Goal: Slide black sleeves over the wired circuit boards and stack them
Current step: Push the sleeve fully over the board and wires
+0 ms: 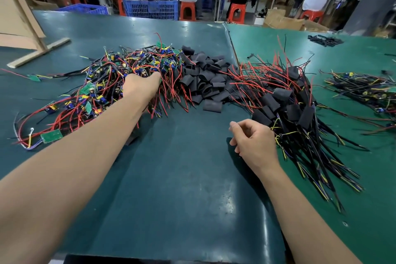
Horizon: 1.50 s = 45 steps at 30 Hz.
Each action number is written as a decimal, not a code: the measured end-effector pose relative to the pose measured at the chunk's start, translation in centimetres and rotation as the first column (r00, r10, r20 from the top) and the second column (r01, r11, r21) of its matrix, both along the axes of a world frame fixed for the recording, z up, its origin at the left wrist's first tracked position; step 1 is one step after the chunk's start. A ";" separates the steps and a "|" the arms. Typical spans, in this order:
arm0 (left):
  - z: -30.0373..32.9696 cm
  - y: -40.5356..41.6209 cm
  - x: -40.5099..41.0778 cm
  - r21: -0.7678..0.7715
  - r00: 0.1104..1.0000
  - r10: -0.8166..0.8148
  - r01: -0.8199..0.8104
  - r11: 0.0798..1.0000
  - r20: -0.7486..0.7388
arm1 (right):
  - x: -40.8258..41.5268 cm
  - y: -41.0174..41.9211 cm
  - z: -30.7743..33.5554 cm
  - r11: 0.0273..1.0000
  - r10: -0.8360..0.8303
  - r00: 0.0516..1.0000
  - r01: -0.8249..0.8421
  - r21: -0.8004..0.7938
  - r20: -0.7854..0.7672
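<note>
A tangled pile of wired circuit boards (111, 79), green boards with red, black and yellow wires, lies at the left of the dark green mat. My left hand (139, 87) reaches into its right side, and the fingertips are hidden among the wires. A heap of loose black sleeves (205, 79) sits in the middle. To the right lies a stack of sleeved boards (287, 105) with their wires fanned toward me. My right hand (254, 141) rests beside that stack, fingers loosely curled, holding nothing.
A single board (51, 135) lies apart at the near left. Another bundle of wired boards (364, 90) sits at the far right on the lighter green mat (353, 210). A wooden frame (32, 34) stands at the back left. Blue crates, red stools and seated people are beyond the table.
</note>
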State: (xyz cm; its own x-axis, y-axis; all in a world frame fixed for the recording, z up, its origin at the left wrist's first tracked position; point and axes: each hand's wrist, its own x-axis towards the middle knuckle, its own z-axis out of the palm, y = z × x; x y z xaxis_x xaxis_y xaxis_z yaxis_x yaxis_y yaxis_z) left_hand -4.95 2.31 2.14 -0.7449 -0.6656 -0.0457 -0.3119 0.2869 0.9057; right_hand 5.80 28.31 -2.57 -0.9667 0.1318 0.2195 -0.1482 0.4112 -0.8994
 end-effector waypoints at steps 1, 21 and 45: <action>0.5 0.1 0.8 0.060 1.000 0.006 -0.004 0.998 -0.022 | 0.0 0.0 0.0 1.000 -0.001 1.000 0.001 0.006 0.003; -3.7 9.2 13.0 -0.903 0.472 -0.847 0.206 0.377 -0.246 | 0.8 0.0 1.3 0.922 0.227 0.973 -0.231 -0.310 -0.050; -3.6 7.2 5.2 -0.846 0.609 -0.710 0.532 0.036 0.353 | 0.0 1.1 1.0 0.853 -0.298 0.949 0.216 -0.476 -0.104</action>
State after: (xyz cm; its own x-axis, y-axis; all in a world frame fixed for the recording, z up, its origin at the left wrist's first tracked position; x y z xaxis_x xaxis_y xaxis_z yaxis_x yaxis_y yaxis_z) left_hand 0.27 9.56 -1.44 -0.8349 0.4730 0.2815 0.4953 0.8687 0.0095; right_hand 5.76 29.41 -1.57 -0.8385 0.4944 0.2291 -0.2589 0.0085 -0.9659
